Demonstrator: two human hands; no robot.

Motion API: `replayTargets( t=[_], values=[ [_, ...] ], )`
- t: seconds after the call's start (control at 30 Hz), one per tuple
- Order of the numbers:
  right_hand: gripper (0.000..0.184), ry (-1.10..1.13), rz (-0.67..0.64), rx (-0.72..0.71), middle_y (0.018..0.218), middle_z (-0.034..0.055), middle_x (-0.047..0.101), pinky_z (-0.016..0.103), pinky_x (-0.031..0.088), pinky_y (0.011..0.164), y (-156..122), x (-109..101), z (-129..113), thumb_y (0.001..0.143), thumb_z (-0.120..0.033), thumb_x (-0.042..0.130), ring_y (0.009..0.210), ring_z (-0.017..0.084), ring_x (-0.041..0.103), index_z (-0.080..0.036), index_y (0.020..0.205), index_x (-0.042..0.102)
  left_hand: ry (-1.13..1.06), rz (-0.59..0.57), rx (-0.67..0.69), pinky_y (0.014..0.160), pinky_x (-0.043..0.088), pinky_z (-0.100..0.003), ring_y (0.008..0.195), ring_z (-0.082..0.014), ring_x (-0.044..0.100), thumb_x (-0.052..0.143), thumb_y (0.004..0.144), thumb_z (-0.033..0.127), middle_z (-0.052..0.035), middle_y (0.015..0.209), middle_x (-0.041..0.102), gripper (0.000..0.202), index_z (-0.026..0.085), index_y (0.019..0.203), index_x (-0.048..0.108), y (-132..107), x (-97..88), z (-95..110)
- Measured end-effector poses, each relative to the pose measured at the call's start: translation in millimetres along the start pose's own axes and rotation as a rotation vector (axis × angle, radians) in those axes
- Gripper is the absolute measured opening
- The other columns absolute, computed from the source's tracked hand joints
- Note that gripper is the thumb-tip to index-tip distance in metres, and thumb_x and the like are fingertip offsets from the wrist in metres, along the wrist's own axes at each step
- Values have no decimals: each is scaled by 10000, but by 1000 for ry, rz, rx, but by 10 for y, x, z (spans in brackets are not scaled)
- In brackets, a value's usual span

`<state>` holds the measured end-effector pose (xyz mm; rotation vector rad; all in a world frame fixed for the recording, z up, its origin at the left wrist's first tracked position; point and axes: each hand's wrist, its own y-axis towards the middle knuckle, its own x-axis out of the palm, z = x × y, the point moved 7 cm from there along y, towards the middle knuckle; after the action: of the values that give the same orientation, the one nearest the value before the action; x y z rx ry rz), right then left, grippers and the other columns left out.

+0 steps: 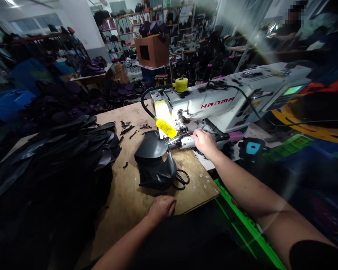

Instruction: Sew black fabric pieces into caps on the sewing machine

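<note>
A white sewing machine (219, 101) with red lettering stands on the wooden table (126, 187). My right hand (204, 141) is closed at the machine's lower arm, its fingertips on a small part that I cannot make out. Under the needle area lies a black leather-like piece (156, 159), its lower half draped toward me. Beside it, the black handles of a pair of scissors (181, 179) stick out. My left hand (162, 206) rests at the table's near edge with its fingers curled in; whatever they hold, if anything, is hidden. A yellow lamp (166, 127) lights the needle area.
Black pieces (98, 150) are heaped on the left side of the table. Dark scraps (126, 129) lie behind the work. A green crate (242, 228) stands below the right edge. Farther back are a brown box (152, 50), loaded shelves and another person (290, 26).
</note>
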<state>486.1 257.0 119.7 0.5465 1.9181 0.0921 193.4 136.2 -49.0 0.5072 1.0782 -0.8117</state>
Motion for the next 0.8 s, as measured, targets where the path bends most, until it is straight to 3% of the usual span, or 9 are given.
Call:
replayTargets(
  t=[0.13,0.33,0.57,0.8],
  values=[
    [238,-90,-32,-130,1048,106,731,351,434,717,224,-163,-9,943,-341,532,834,239,631,-209,969,728,6,-6,-6,792,514,-292,850,-194,706,493,990,269,-57,900,749,231,223,992,719,3,-5,6],
    [254,-40,-40,-144,998,105,763,347,478,841,555,-217,-142,946,-331,545,917,256,667,-213,974,768,10,7,-10,782,516,-299,847,-201,709,503,982,274,-55,907,752,224,233,1005,722,8,-13,0],
    [362,6,163,-296,1055,110,741,314,454,896,157,-237,-327,1030,-415,451,991,229,658,-200,1011,741,14,16,-17,772,507,-293,838,-197,706,512,973,272,-50,908,754,215,240,1001,722,1,1,-17],
    [424,-175,95,-308,958,106,744,320,378,711,-15,-296,-276,1031,-470,433,840,224,648,-185,949,735,-3,20,-19,772,506,-293,838,-197,703,513,975,274,-52,905,752,212,245,994,722,1,9,-22]
  ],
)
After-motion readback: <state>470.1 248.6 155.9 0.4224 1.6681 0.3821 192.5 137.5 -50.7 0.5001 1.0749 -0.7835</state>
